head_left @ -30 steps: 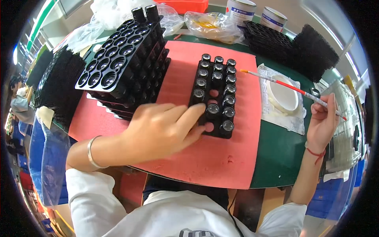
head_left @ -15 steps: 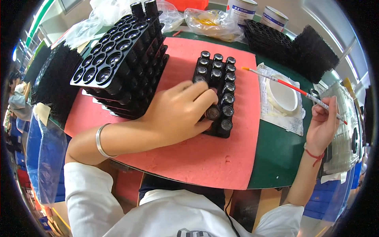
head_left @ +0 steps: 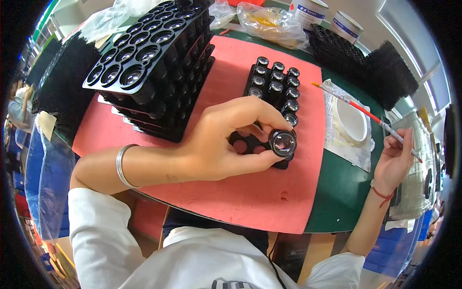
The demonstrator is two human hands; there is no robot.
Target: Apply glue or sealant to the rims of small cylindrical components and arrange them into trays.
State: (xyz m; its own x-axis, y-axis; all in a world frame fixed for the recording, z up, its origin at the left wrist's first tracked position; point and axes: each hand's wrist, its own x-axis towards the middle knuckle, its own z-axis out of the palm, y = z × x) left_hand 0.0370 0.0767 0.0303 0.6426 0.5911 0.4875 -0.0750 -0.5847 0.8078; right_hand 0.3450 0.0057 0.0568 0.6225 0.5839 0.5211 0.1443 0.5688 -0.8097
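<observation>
My left hand pinches a black lens barrel between thumb and fingers, its round glass end turned up toward me. It is above the near end of a black rack on a pink foam mat. Several similar glass-topped barrels stand upright in the rack's far part, while some near holes show pink through them. Off to the right, my right hand grips a thin paintbrush with a red and pale handle. The brush's yellowish tip points left, over paper beside a round white dish.
At the left of the mat rises a tall stack of black trays holding round lens pieces. Bristly black stacks flank the table. Behind are a plastic bag with yellow contents and white tins. A clear box is at right.
My left hand has raised the lens barrel from the rack and turned its glass end toward me. My right hand still holds the brush. The whole view has shifted slightly.
</observation>
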